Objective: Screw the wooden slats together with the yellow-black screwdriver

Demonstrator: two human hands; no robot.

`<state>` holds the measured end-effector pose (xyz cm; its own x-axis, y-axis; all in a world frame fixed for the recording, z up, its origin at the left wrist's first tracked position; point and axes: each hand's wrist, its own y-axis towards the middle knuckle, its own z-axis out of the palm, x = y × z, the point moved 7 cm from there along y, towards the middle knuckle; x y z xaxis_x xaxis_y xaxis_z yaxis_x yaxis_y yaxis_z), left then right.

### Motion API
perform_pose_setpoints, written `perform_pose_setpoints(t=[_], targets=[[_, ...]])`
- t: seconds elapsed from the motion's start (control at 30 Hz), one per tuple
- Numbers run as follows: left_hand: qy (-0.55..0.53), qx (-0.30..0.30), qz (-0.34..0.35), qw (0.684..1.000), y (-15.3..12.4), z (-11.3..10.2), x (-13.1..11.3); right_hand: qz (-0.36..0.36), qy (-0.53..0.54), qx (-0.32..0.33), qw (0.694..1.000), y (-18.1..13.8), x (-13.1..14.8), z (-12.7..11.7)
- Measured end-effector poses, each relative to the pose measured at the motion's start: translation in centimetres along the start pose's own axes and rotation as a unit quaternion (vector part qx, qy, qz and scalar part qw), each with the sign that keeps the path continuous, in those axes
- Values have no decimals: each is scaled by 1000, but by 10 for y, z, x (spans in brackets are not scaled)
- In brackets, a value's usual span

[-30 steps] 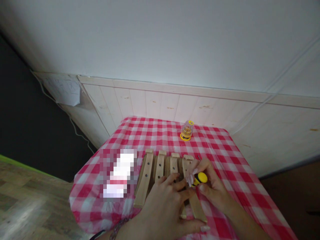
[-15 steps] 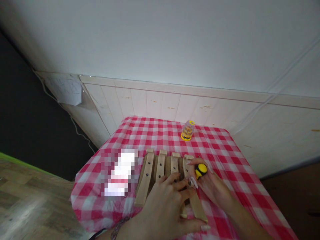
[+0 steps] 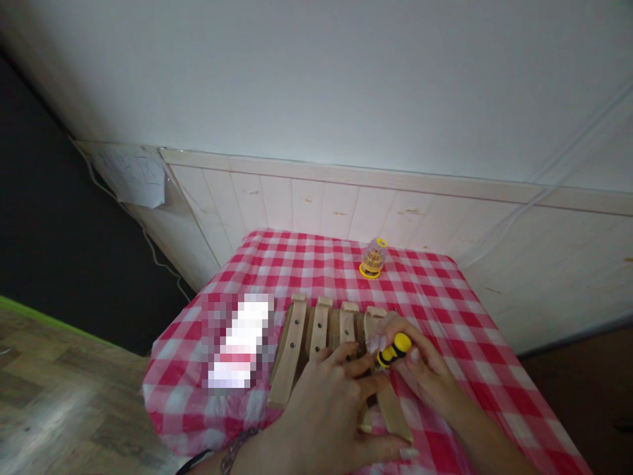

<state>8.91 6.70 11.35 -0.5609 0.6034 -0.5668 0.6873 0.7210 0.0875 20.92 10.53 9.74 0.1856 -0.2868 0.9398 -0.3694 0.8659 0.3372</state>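
- The left hand [image 3: 329, 402] lies palm down on the wooden slat rack [image 3: 291, 344]. It grasps nothing: the fingers are spread flat and point away from the person across the slats.
- Its thumb stretches out to the right along the rack's near edge, and the wrist enters from the bottom of the view with a bracelet [image 3: 231, 455] on it.
- The right hand [image 3: 420, 369] comes in from the lower right, with the forearm slanting up across the red-and-white checked tablecloth [image 3: 306, 264].
- Its fingers are curled tightly round the stubby yellow-and-black screwdriver [image 3: 393, 349], thumb on the near side and fingertips over the top.
- The screwdriver sits at the rightmost slat [image 3: 374, 316], just beyond the left hand's fingertips, with its handle tilted up to the right.
- The screwdriver's tip is hidden between the two hands. It seems to meet the slat, but I cannot tell for sure.
- The rack lies flat at the near middle of the table, its four slats running away from the person.
- A clear bit holder with a yellow base [image 3: 372, 258] stands upright near the far edge, well apart from both hands.
- A pixelated white-and-red patch [image 3: 237, 343] lies just left of the rack.
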Motion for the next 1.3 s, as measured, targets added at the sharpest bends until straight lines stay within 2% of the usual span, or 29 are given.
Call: perform_pose_setpoints(t=[0.27,0.43,0.6,0.77,0.93,1.1,1.3], targets=[[-4,1,-2,1000,1,2,2,4,18,-27,999,-1,-4,-3],[-1,-7,-8,1000,0,1,3,-14,-21,5,1000,2,8,4],[2,0,-11,1000,1,3,3,-14,-1,-26,1000,4,6,-1],[7,-1,-6,1000,1,4,3,34,4,11,999,3,5,5],[13,-5,-4,1000,1,4,3,30,-50,18,998,3,10,6],[-3,-4,-6,1000,1,5,4,-43,-132,-17,990,6,21,-3],[-7,-6,-3,1000,1,5,4,-153,-301,-66,939,7,43,-6]])
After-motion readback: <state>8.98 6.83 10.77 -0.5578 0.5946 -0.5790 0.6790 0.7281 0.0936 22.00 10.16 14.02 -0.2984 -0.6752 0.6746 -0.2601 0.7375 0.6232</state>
